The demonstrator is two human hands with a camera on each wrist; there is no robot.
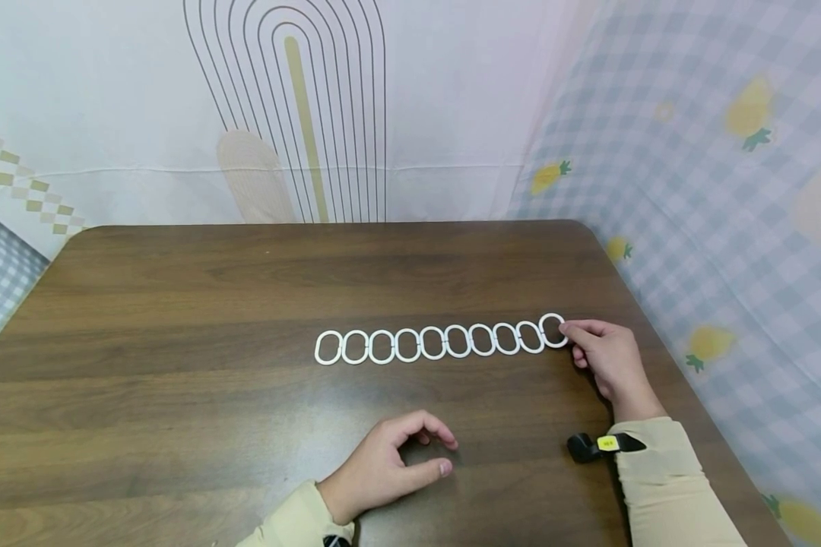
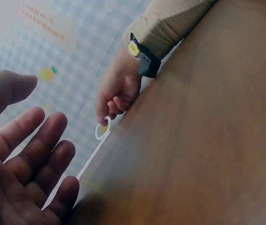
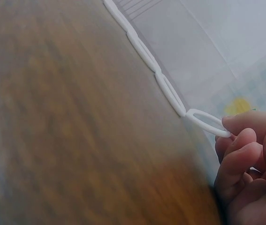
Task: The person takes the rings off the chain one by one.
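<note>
A row of several white oval rings (image 1: 382, 363) lies side by side across the wooden table, their long sides meeting. The right hand (image 1: 605, 357) pinches the ring at the right end (image 1: 553, 347) between thumb and index finger. In the right wrist view this end ring (image 3: 208, 126) is tilted up off the table, its near end close to the neighbouring ring (image 3: 170, 93). My left hand (image 1: 397, 463) hovers nearer the front edge, fingers loosely bent and holding nothing. In the left wrist view its palm and fingers (image 2: 43, 154) show, spread apart.
The brown wooden table (image 1: 144, 304) has rounded far corners. A white patterned cloth (image 1: 451, 91) hangs behind it, and a blue checked cloth (image 1: 725, 251) hangs along the right edge. A black wrist camera (image 1: 584, 448) sits on the right sleeve.
</note>
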